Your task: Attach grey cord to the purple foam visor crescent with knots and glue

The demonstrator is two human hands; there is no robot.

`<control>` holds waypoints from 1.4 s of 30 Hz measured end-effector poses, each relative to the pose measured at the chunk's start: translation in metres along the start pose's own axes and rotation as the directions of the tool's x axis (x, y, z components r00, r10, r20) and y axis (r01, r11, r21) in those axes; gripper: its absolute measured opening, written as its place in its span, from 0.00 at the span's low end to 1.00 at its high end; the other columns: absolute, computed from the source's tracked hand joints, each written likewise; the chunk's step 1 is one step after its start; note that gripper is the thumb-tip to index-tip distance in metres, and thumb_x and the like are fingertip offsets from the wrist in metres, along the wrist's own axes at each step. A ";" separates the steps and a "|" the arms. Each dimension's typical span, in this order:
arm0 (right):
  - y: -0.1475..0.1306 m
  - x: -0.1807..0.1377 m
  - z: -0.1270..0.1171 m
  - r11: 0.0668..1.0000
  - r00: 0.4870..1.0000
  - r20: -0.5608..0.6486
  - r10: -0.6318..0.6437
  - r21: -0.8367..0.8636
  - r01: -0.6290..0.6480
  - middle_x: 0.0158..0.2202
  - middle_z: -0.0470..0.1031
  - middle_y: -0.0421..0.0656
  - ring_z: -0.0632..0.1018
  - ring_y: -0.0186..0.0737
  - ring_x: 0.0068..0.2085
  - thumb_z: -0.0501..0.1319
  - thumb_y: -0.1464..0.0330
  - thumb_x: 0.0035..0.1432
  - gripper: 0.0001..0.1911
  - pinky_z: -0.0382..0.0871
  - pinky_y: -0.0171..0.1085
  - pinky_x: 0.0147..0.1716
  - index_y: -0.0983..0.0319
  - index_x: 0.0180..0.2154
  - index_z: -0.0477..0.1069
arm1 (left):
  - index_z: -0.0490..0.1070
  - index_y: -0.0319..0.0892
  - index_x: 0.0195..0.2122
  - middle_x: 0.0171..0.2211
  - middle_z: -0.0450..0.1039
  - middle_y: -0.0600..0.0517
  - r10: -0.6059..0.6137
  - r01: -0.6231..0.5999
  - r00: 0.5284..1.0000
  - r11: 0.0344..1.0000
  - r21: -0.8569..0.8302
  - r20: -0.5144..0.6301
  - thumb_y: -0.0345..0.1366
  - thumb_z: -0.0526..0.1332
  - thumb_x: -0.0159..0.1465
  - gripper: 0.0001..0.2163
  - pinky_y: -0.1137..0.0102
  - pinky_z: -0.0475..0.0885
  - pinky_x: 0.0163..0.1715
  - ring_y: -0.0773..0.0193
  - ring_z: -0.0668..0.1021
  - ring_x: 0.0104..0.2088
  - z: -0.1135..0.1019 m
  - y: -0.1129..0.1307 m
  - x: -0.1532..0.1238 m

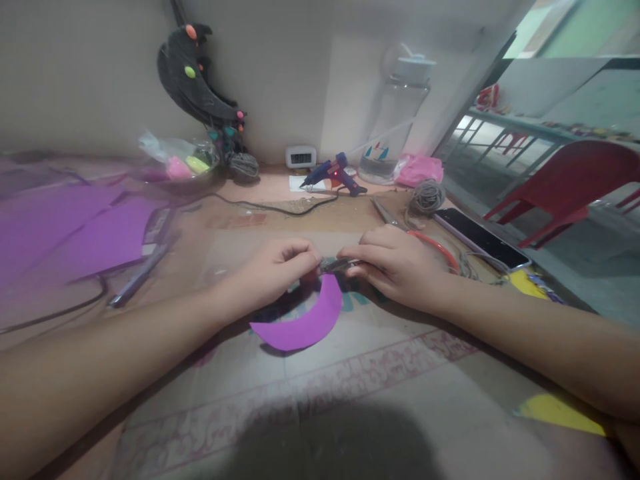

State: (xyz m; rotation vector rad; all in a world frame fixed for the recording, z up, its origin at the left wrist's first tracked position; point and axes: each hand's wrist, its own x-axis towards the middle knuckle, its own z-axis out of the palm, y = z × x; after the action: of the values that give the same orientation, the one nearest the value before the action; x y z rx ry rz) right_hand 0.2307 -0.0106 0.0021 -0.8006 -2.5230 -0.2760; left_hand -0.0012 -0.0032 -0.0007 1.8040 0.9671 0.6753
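A purple crescent cutout (pixel 310 325) hangs or rests just above the cardboard, its upper tip at my fingers and its other tip pointing left. Grey yarn (pixel 331 265) is bunched at that upper tip, between my two hands. My left hand (pixel 285 267) is closed, thumb and forefinger pinching the yarn-covered tip from the left. Opposite it, my right hand (pixel 393 263) is closed with its fingertips on the grey yarn. Exactly how the yarn runs round the tip is too blurred to tell.
Behind my hands lie a glue gun (pixel 337 175), scissors (pixel 433 245), a yarn ball (pixel 429 195) and a phone (pixel 480 237). Purple sheets (pixel 75 227) and a pen (pixel 140 275) are at left. A water bottle (pixel 400 113) and dark crescent decoration (pixel 187 80) stand at the back.
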 end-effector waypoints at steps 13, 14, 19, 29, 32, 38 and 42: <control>0.000 -0.001 -0.001 0.996 0.999 0.004 0.032 0.083 -0.032 0.30 0.72 0.45 0.71 0.39 0.33 0.54 0.61 0.66 0.17 0.59 0.37 0.33 0.66 0.45 0.73 | 0.67 0.41 0.24 0.23 0.68 0.57 0.013 -0.013 1.000 1.000 0.018 -0.002 0.38 0.53 0.65 0.13 0.73 0.63 0.29 0.69 0.70 0.26 0.000 0.002 0.000; 0.000 -0.001 -0.001 0.997 1.000 0.000 0.023 0.076 -0.023 0.29 0.71 0.44 0.70 0.39 0.32 0.53 0.61 0.66 0.17 0.58 0.37 0.33 0.65 0.44 0.74 | 0.67 0.41 0.24 0.23 0.68 0.57 0.013 -0.013 1.000 1.000 0.021 -0.001 0.37 0.53 0.65 0.13 0.73 0.63 0.28 0.69 0.70 0.26 0.000 0.003 0.000; 0.000 -0.001 0.000 0.998 1.000 -0.013 0.008 0.055 -0.007 0.28 0.71 0.44 0.69 0.39 0.32 0.53 0.61 0.66 0.17 0.57 0.37 0.32 0.65 0.43 0.74 | 0.66 0.41 0.24 0.23 0.68 0.57 0.017 -0.017 1.000 0.999 0.027 0.000 0.37 0.53 0.65 0.13 0.73 0.62 0.28 0.69 0.70 0.26 0.000 0.003 0.000; 0.000 -0.001 -0.001 1.000 1.000 -0.004 -0.020 0.017 0.020 0.27 0.71 0.43 0.69 0.38 0.31 0.54 0.62 0.66 0.16 0.56 0.37 0.31 0.66 0.43 0.75 | 0.66 0.41 0.23 0.22 0.67 0.57 -0.027 0.027 1.000 0.999 -0.023 0.008 0.37 0.54 0.64 0.13 0.73 0.62 0.27 0.69 0.69 0.25 0.001 0.002 0.001; -0.001 -0.001 -0.001 0.999 1.000 -0.004 -0.024 0.021 0.025 0.26 0.70 0.43 0.69 0.38 0.30 0.54 0.62 0.66 0.16 0.56 0.37 0.31 0.66 0.42 0.75 | 0.66 0.41 0.23 0.23 0.67 0.56 -0.020 0.021 0.999 0.999 -0.040 0.041 0.37 0.54 0.64 0.13 0.72 0.62 0.28 0.68 0.69 0.26 0.000 0.002 0.001; -0.002 0.000 -0.001 0.999 0.999 -0.014 -0.034 0.039 0.034 0.26 0.70 0.42 0.69 0.38 0.30 0.54 0.63 0.66 0.15 0.56 0.37 0.31 0.66 0.41 0.75 | 0.66 0.41 0.23 0.23 0.67 0.56 -0.028 0.031 0.998 0.998 -0.047 0.063 0.38 0.54 0.64 0.14 0.73 0.62 0.28 0.69 0.69 0.26 -0.001 0.004 0.002; -0.002 -0.001 -0.001 0.996 1.000 -0.007 -0.004 0.087 0.004 0.27 0.71 0.43 0.70 0.38 0.31 0.54 0.62 0.66 0.16 0.57 0.36 0.32 0.65 0.42 0.75 | 0.66 0.41 0.23 0.23 0.66 0.57 -0.028 0.031 0.998 0.998 -0.060 0.053 0.38 0.54 0.64 0.13 0.73 0.62 0.28 0.69 0.69 0.26 0.000 0.004 0.000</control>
State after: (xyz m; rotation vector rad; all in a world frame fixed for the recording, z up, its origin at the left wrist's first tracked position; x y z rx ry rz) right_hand 0.2306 -0.0125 0.0025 -0.7592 -2.5114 -0.1682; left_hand 0.0000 -0.0043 0.0033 1.7428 0.9266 0.6296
